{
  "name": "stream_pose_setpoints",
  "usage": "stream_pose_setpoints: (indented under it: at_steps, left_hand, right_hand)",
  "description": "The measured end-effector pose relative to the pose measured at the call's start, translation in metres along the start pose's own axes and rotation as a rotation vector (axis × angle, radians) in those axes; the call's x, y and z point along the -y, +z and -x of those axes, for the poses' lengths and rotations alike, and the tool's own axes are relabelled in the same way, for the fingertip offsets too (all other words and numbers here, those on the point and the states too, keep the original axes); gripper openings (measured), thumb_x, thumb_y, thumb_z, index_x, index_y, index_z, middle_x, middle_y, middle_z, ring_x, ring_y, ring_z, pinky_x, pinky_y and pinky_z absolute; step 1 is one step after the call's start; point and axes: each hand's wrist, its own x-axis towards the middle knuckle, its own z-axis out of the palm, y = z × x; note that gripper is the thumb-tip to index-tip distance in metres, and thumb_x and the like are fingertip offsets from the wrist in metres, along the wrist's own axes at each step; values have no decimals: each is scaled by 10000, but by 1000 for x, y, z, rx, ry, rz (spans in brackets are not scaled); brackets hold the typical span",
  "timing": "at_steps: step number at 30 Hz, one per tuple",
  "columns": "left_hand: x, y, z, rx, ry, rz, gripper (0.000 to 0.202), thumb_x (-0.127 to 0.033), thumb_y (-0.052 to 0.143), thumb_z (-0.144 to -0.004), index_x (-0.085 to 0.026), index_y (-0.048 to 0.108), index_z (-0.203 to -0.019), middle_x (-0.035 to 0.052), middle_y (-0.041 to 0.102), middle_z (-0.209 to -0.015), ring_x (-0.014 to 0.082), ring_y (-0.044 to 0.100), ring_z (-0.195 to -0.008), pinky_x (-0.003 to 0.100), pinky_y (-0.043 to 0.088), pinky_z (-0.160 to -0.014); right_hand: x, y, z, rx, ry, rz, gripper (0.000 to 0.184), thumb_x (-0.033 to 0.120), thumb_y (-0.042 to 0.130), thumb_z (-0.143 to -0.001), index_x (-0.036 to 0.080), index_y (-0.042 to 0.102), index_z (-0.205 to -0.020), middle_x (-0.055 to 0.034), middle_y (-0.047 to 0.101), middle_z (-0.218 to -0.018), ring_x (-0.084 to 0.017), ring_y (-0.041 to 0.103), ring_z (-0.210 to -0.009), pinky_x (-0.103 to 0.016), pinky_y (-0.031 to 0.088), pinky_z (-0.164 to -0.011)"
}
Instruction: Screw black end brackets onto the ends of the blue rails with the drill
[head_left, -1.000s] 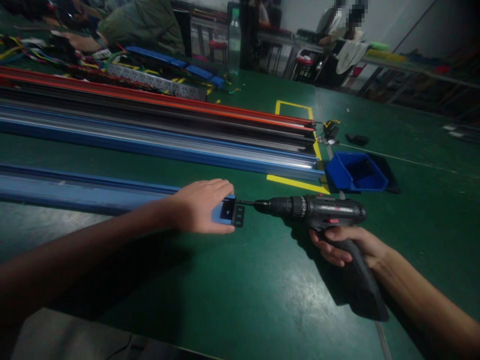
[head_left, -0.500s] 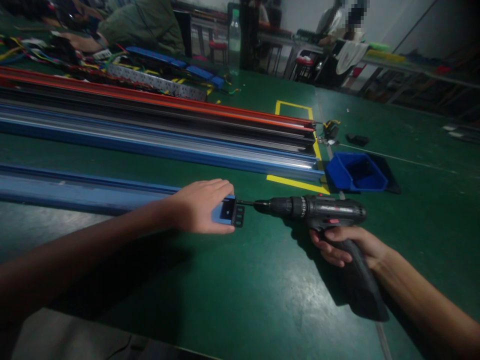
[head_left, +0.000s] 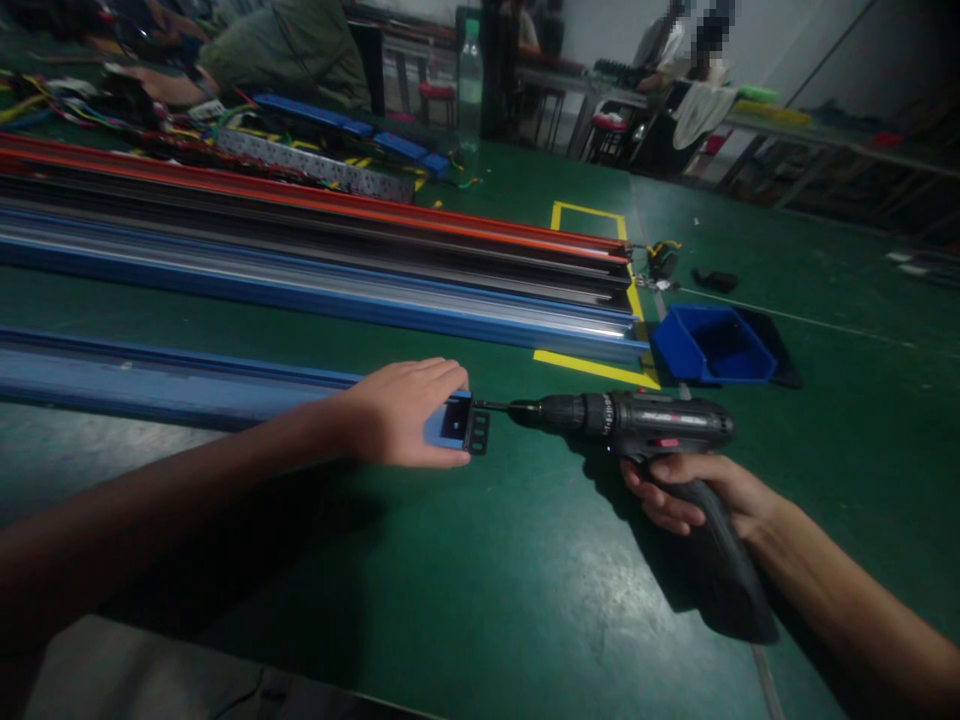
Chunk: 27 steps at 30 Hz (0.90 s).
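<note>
Drill [head_left: 637, 420] bit meets the bracket on the blue rail [head_left: 187, 385] end.
Right hand [head_left: 694, 490] grips the drill handle; left hand [head_left: 401, 412] clasps the rail on the green table [head_left: 487, 600]. No writing is legible.

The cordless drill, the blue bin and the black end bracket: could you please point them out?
cordless drill [head_left: 660, 422], head view, on its body.
blue bin [head_left: 679, 350], head view, near wall.
black end bracket [head_left: 478, 432], head view, slotted face.

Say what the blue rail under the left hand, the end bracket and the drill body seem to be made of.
Blue rail: probably painted or coated metal, judging by its long straight profile and dull sheen. End bracket: likely dark metal plate, thin with punched slots. Drill: black moulded plastic, matte, with a metal bit; its grip sits in the right hand.
</note>
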Motion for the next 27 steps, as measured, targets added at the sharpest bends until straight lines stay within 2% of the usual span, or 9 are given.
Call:
stream_pose_setpoints:
  at_steps: [27]
  left_hand:
    - [-1, 0, -1, -3, 4, 1, 563, -675, 636, -842, -184, 543, -1101, 86, 622, -1072, 256, 599, -953, 362, 438, -814]
  right_hand:
    - [1, 2, 0, -8, 7, 11, 174, 228, 724, -888, 79, 754, -974, -17, 659, -731, -16, 407, -419, -173, 505, -485]
